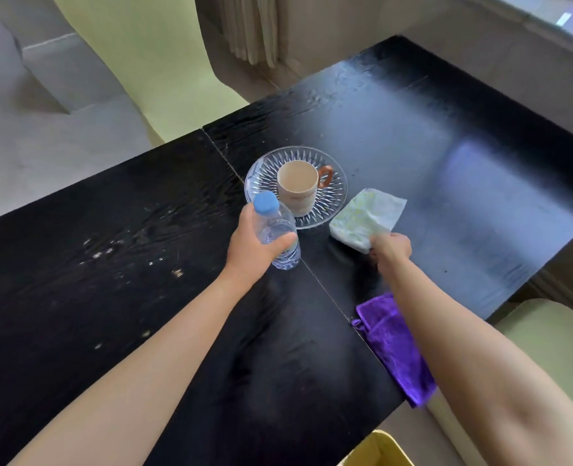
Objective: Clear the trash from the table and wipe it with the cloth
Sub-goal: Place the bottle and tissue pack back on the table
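Note:
My left hand grips a clear plastic bottle with a blue cap, held just above the black table in front of the glass plate. My right hand pinches the near corner of a crumpled white tissue packet, which is lifted slightly to the right of the plate. A folded purple cloth lies at the table's near right edge, partly hidden under my right forearm. Pale crumbs and specks are scattered on the left half of the table.
A cut-glass plate holds a beige cup with a brown handle, just behind my hands. A yellow container's rim shows below the table's near edge. Pale green chairs stand at the right and far side.

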Demonstrator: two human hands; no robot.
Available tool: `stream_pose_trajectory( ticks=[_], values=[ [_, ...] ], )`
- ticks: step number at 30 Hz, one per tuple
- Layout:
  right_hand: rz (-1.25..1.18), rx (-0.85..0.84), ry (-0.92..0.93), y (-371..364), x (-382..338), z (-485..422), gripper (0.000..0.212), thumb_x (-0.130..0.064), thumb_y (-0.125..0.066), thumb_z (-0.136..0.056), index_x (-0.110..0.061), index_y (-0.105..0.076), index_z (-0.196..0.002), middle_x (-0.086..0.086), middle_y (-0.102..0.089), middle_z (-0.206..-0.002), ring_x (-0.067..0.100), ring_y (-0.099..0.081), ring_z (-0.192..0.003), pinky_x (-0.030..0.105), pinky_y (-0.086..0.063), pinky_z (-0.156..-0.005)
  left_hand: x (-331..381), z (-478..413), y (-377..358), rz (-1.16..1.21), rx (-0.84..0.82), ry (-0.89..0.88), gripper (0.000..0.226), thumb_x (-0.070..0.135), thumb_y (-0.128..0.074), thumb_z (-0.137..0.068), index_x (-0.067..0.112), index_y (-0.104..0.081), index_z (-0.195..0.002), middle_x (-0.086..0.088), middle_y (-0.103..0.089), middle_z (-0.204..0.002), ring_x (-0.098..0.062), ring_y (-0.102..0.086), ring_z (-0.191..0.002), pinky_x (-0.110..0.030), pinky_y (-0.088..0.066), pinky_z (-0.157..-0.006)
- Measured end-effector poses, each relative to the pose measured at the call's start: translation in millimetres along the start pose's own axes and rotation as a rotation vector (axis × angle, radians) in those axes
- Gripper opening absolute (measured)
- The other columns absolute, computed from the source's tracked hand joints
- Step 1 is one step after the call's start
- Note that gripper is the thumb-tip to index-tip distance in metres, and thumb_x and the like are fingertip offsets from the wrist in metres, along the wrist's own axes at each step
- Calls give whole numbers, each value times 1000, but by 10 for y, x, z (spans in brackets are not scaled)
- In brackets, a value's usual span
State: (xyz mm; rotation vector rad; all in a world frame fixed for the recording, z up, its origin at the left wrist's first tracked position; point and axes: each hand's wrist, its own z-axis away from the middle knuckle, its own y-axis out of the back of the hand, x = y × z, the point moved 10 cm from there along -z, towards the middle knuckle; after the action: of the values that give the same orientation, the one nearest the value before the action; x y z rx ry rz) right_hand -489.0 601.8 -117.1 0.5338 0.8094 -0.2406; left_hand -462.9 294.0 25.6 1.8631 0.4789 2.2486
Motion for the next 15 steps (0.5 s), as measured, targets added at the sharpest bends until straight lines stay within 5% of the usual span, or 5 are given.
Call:
stream_pose_trajectory(
  ticks=[4, 7, 12, 15],
  values=[
    [-38, -92, 33, -12, -112, 222, 27, 4, -51, -68, -14, -38, -53, 8, -38, -55, 18, -34, -51, 26, -29, -47, -66, 168, 260, 29, 73, 41, 66, 24, -76, -74, 20, -40, -129, 5, -53, -124, -13, -52, -112, -30, -43, -96],
    [-47, -261, 19, -158, -140, 554, 27, 10, -53, -74, -11, -44, -59, 10, -42, -57, 18, -38, -48, 25, -33, -51, -97, 372, 527, 51, 129, 67, 65, 23, -75, -76, 18, -39, -130, 5, -52, -122, -13, -51, -112, -31, -43, -97],
    [7, -549, 57, -591, -115, 1269, 16, 13, -54, -78, -3, -56, -77, 10, -49, -64, 3, -47, -27, 11, -35, -31, -245, 754, 1174, 46, 248, 119, 63, 21, -73, -78, 13, -38, -130, 4, -50, -120, -13, -50, -111, -30, -43, -94],
    [80, -695, 64, -900, -37, 1721, 14, 12, -54, -80, 0, -61, -85, 9, -55, -70, 7, -55, -39, 13, -42, -37, -399, 999, 1645, 37, 333, 157, 63, 20, -73, -78, 13, -38, -131, 3, -50, -121, -13, -50, -109, -27, -42, -90]
  ],
)
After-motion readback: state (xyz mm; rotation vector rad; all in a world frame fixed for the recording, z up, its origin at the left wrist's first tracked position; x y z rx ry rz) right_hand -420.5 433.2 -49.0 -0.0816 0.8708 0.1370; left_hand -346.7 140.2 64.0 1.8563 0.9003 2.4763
